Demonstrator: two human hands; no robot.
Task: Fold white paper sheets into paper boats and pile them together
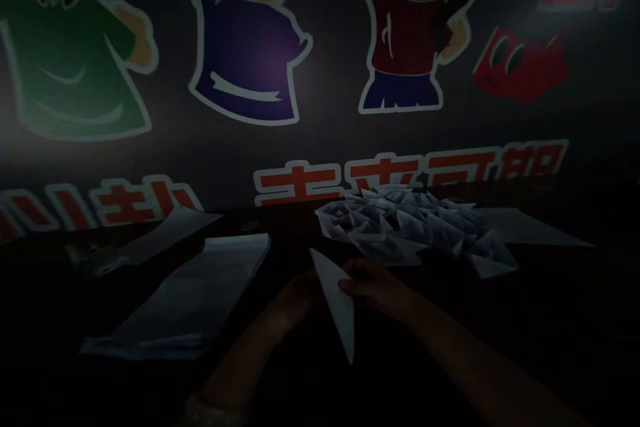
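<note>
The scene is very dark. A white sheet of paper folded into a narrow triangle [336, 303] stands tilted between my two hands, one point up and one down. On its right edge my right hand [373, 285] pinches it, thumb on the near face and fingers behind. From the left, my left hand [297, 297] reaches to the paper, its fingers curled at the far side and partly hidden by it. Beyond my right hand lies a heap of folded white paper boats [415, 220]. A stack of white paper sheets [185, 293] rests left of my left hand.
Another pale sheet [167, 233] lies at the back left, beside a crumpled, shiny item [97, 259] I cannot make out. A flat sheet [533, 227] lies right of the heap. Behind the dark table stands a wall with cartoon figures [245, 47] and red characters.
</note>
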